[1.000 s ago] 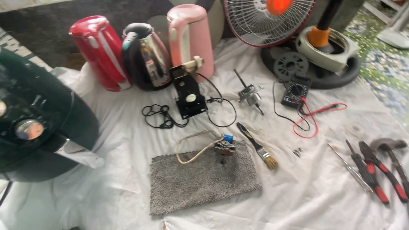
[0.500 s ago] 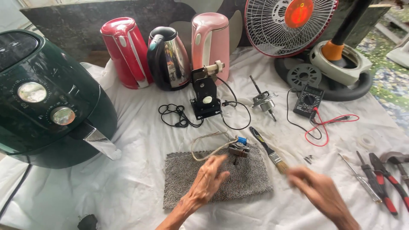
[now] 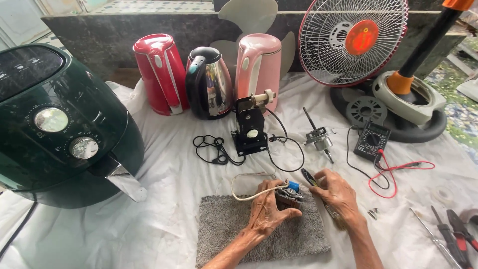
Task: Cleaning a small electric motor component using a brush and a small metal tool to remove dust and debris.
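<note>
Surface: white cloth (image 3: 164,199) with a grey mat (image 3: 224,234) at 6 o'clock.
Left hand (image 3: 269,211): yours, clamped on the small motor (image 3: 289,195) on the mat's upper edge.
Right hand (image 3: 336,194): fingers curled beside the motor, touching it (grip unclear).
12 o'clock: three kettles (image 3: 209,79).
9 o'clock: green air fryer (image 3: 55,124).

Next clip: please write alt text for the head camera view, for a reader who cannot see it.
Two bare hands meet over a small motor part with a blue piece and a cream wire, on a grey mat: the left hand grips it, the right hand touches beside it. Around them on a white sheet stand a dark green air fryer, three kettles, a fan and a multimeter.
</note>
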